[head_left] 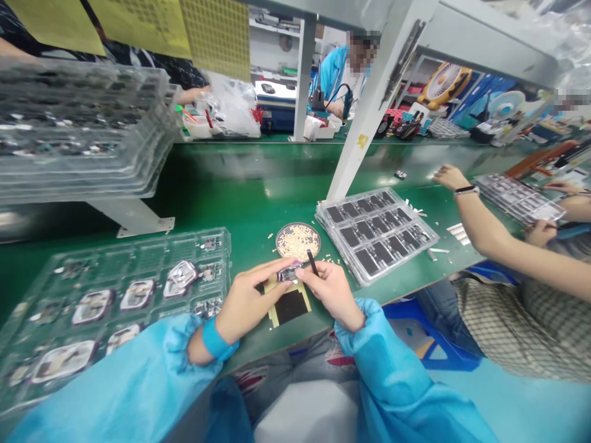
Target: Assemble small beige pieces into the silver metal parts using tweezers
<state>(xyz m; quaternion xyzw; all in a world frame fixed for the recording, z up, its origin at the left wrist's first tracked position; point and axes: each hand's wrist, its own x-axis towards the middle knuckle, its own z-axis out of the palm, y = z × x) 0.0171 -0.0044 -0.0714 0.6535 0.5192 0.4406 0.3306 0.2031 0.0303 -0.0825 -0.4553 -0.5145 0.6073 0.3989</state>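
Observation:
My left hand point(249, 299) grips a small electronic module point(289, 272) with a purplish edge between thumb and fingers. Its details are too small to make out. My right hand point(333, 291) pinches a dark, slim tool, seemingly tweezers point(313, 263), close against the module. Below both hands, a yellow-edged sheet with a black rectangle point(292, 306) lies on the green bench. Just beyond them sits a round dish point(298, 241) of tiny pale and dark pieces, with a few scattered around it.
A clear tray point(152, 246) of similar modules lies to the left, below stacked trays point(83, 129) on a raised shelf. Stacked trays of dark-faced parts point(376, 237) lie right, beside a slanted white post point(364, 117). A co-worker's arm point(489, 227) reaches over the bench farther right.

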